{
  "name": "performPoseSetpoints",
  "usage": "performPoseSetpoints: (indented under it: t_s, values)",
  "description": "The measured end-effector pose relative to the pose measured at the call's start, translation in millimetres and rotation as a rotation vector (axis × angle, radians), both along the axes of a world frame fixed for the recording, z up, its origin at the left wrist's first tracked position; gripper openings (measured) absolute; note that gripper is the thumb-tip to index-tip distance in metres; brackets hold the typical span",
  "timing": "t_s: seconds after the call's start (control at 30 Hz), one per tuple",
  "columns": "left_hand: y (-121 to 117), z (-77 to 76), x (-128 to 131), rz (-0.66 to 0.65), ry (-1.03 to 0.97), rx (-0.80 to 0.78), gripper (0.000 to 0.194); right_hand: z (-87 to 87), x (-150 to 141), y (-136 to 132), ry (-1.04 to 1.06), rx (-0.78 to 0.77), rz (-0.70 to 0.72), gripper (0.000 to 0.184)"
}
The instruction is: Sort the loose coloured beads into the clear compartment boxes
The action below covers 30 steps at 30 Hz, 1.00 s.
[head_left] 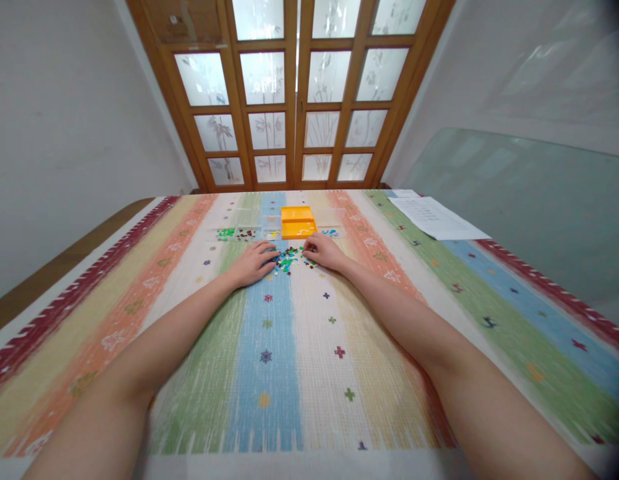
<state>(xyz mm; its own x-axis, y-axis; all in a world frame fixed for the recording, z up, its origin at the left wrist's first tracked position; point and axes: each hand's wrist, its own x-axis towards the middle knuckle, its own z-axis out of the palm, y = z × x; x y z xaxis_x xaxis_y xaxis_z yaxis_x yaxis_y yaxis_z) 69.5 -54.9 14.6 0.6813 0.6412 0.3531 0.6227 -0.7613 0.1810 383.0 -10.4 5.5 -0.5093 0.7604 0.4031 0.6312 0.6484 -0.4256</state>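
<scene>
the pieces (287,261) are green, blue and brown, the tablecloth (269,327) striped.

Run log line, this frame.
left hand: beside small colored pieces | right hand: at their right edge, grip unclear | orange box: open, beyond pieces

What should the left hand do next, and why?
Maybe the left hand could move something green from the mixed pile to the green group beyond it: this hand rests at the pile's left edge, and the green group lies apart from the dark pieces.
</scene>
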Motion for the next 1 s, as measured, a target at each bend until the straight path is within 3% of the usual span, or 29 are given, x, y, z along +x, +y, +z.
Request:
performPoseSetpoints:
  t_s: [0.1,0.27,0.43,0.67,0.8,1.0]
  values:
    - [2.3,0.2,-2.6,-0.002,-0.007,0.008,0.041,-0.3,-1.9,-1.3,0.113,-0.069,-0.032,0.005]
    - [1.4,5.7,-3.7,-0.014,-0.007,0.016,0.041,5.9,2.6,0.4,0.355,-0.128,-0.200,0.007]
    - [0.9,7.1,-4.6,-0.020,-0.011,0.008,0.037,7.8,18.5,14.6,0.522,-0.068,-0.341,0.011]
    - [8.6,4.3,-13.7,0.001,-0.048,0.039,0.032,1.1,41.6,36.5,0.600,-0.021,-0.514,0.026]
    - [11.9,4.1,-17.9,0.030,-0.056,0.054,0.030,-1.9,46.4,39.1,0.539,-0.002,-0.529,0.033]
    - [15.9,0.2,-22.5,0.096,-0.015,0.081,0.032,-3.2,36.8,30.6,0.441,-0.028,-0.424,0.023]
